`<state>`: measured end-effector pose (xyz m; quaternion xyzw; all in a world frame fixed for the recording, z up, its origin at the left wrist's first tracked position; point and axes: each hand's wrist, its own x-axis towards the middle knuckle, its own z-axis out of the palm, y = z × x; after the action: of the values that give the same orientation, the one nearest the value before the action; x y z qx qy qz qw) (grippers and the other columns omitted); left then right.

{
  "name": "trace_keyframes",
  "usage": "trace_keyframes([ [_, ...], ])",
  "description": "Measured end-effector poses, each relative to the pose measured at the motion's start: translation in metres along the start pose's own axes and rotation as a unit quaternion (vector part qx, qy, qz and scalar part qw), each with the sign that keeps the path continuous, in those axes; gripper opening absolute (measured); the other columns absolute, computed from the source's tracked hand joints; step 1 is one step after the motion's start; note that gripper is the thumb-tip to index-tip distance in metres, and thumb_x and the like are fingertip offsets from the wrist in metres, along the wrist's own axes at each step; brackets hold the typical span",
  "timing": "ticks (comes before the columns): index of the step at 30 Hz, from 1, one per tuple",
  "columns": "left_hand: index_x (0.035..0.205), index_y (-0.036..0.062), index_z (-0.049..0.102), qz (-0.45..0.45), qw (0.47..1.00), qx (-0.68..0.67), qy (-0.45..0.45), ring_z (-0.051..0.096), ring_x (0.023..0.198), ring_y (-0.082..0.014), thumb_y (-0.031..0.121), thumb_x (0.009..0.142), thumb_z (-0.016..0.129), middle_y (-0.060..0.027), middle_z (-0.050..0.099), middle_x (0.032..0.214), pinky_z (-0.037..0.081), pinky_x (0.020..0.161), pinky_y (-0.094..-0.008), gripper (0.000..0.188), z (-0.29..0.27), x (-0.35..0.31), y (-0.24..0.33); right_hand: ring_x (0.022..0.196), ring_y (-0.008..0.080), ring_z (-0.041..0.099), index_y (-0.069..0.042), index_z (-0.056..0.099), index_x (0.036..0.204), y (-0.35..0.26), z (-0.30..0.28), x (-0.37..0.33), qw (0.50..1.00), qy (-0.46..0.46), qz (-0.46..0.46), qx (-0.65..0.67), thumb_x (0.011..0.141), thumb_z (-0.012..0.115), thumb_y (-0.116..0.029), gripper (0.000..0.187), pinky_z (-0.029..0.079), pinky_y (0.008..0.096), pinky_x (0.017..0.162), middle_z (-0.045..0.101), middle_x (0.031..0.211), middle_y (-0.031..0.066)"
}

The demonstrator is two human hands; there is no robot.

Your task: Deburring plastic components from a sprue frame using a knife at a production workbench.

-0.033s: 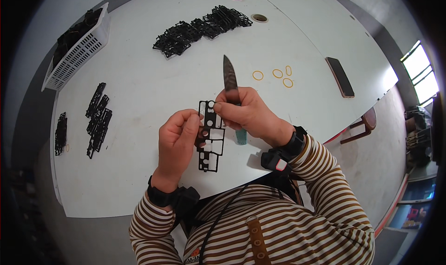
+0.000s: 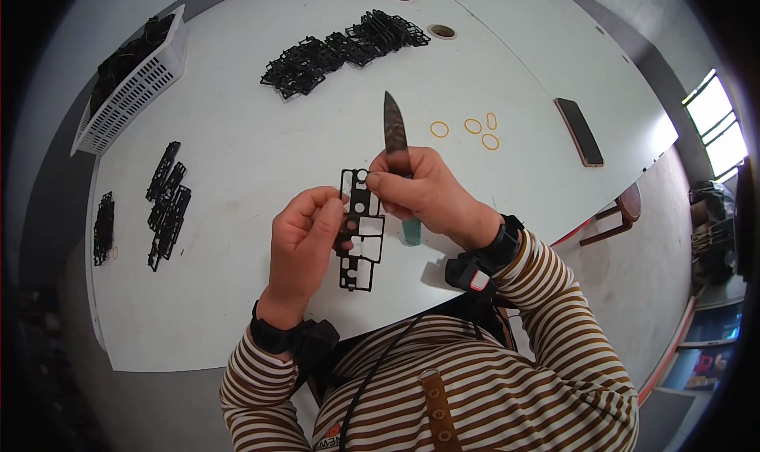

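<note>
A thin black plastic frame (image 2: 369, 229) with rectangular windows and round holes hangs between my hands, over the near part of the table. My left hand (image 2: 307, 229) pinches its left edge about midway down with thumb and fingers. In my right hand (image 2: 431, 184) is a knife (image 2: 395, 127), its dark blade pointing away from me and its teal handle end showing below the fingers. The right thumb presses at the frame's upper right corner, beside a round hole. Some of the frame's left edge is hidden behind my left fingers.
Many similar black frames (image 2: 305, 66) lie heaped at the far side of the white table (image 2: 261, 317). Smaller stacks (image 2: 168, 210) are on the left, below a white basket (image 2: 142, 84) of dark parts. Several yellow rubber bands (image 2: 439, 128) and a phone (image 2: 579, 131) lie to the right.
The knife and the black frame have shifted very slightly, the blade tip a little to the right and up. Both hands keep their grip.
</note>
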<state>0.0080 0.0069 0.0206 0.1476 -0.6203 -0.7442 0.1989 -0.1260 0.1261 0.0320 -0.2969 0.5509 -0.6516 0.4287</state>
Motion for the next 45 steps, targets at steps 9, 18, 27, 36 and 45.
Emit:
trace_keyframes([
  [9, 0.099, -0.0005, 0.052, -0.12, 0.987, -0.083, -0.07, 0.058, 0.068, -0.0115, 0.009, 0.087, 0.049, -0.0064, 0.06, 0.083, 0.05, 0.061, -0.0236, 0.016, -0.003, -0.003, 0.009, 0.045, 0.0037, 0.037, -0.002, 0.052, 0.08, 0.0, -0.01, 0.004, 0.995, 0.019, -0.063, 0.069, 0.084, 0.054, -0.013, 0.011, 0.028, 0.0178, 0.041, 0.046, 0.056, -0.0018],
  [18, 0.099, 0.0007, 0.052, -0.096, 0.981, -0.144, -0.086, 0.057, 0.07, -0.0115, 0.009, 0.086, 0.052, -0.0071, 0.061, 0.082, 0.049, 0.064, -0.0242, 0.016, -0.013, -0.001, -0.003, 0.045, 0.0039, 0.036, -0.003, 0.05, 0.08, 0.001, -0.013, 0.005, 0.995, -0.019, -0.06, 0.083, 0.086, 0.054, -0.015, 0.014, 0.029, 0.0181, 0.042, 0.044, 0.057, -0.002],
  [27, 0.102, 0.0019, 0.053, -0.136, 0.954, -0.242, -0.115, 0.056, 0.067, -0.011, 0.009, 0.086, 0.052, -0.0061, 0.061, 0.085, 0.048, 0.064, -0.0255, 0.018, -0.016, 0.003, -0.006, 0.047, 0.0035, 0.034, -0.004, 0.048, 0.079, 0.003, -0.015, 0.006, 0.988, -0.099, -0.061, 0.099, 0.088, 0.052, -0.016, 0.015, 0.03, 0.0174, 0.043, 0.041, 0.061, -0.0034],
  [36, 0.105, -0.0006, 0.051, -0.12, 0.974, -0.179, -0.065, 0.057, 0.067, -0.0121, 0.008, 0.085, 0.053, -0.0097, 0.059, 0.088, 0.052, 0.061, -0.026, 0.022, -0.01, -0.001, -0.002, 0.048, 0.0036, 0.034, -0.005, 0.047, 0.08, -0.005, -0.023, 0.002, 0.985, 0.001, -0.141, 0.096, 0.089, 0.049, -0.015, 0.014, 0.031, 0.0182, 0.045, 0.044, 0.062, -0.0022],
  [45, 0.106, -0.0032, 0.049, -0.035, 0.994, -0.092, -0.044, 0.057, 0.071, -0.0119, -0.004, 0.077, 0.055, -0.0089, 0.057, 0.089, 0.052, 0.063, -0.0262, 0.03, -0.003, -0.004, -0.002, 0.049, 0.0038, 0.036, -0.004, 0.047, 0.081, -0.001, -0.019, 0.002, 0.983, 0.047, -0.168, 0.048, 0.088, 0.05, -0.016, 0.014, 0.031, 0.0183, 0.046, 0.044, 0.063, -0.002],
])
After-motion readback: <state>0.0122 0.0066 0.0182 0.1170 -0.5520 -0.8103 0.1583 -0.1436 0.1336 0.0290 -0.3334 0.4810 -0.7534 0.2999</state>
